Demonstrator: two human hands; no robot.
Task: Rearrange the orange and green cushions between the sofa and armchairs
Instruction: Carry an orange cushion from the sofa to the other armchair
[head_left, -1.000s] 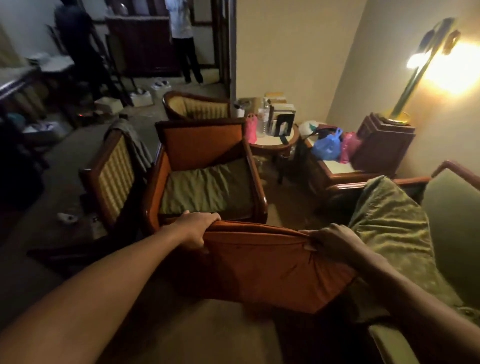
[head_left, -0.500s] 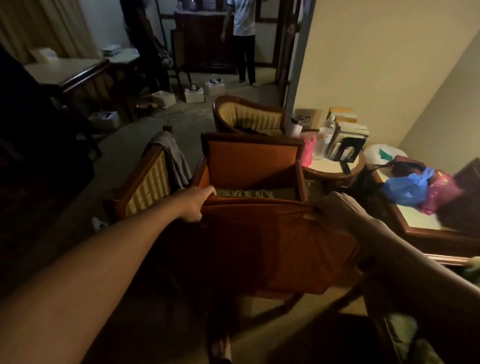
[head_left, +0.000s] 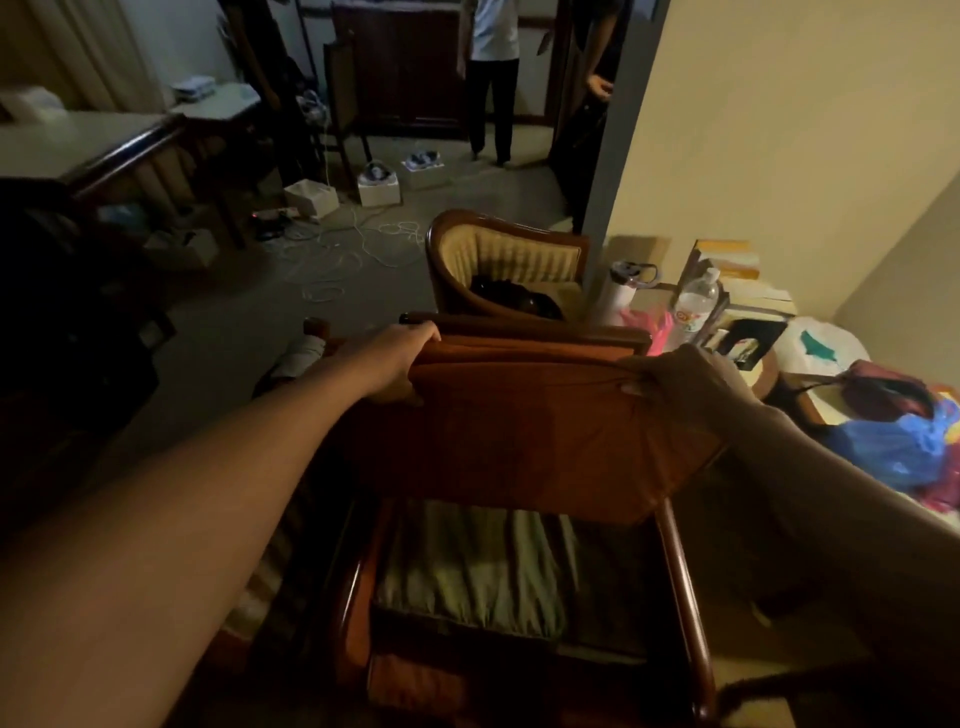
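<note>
— Head view has the left hand (head_left: 402, 358) at the cushion's left top corner, fingers curled over the edge and pressed together on the fabric. See it?

— Yes. And the orange cushion (head_left: 524, 431) hangs from that grip, long axis running left to right, flat face toward the person, its lower edge dangling free above the seat.

— So where does it lie against the chair?

— Directly over the near armchair (head_left: 683, 587). Its top edge looks level with the chair's backrest rail, maybe touching; too dim to say. Below it the green cushion (head_left: 472, 582) lies flat on the seat, between the wooden arms.

— And the right end?

— The right hand (head_left: 680, 384) pinches a bunch of fabric at the right top corner, so the cloth puckers there. Both hands sit about equally far out; neither is clearly the nearer one.

— Then the drop is straight down?

— I'd judge so. The seat is below and slightly nearer than the grip, so lowering the cushion would set it on the green one. On the right, the small counter (head_left: 769, 371) with a bottle (head_left: 696, 304) stands just beside the chair, close to that right elbow.
</note>
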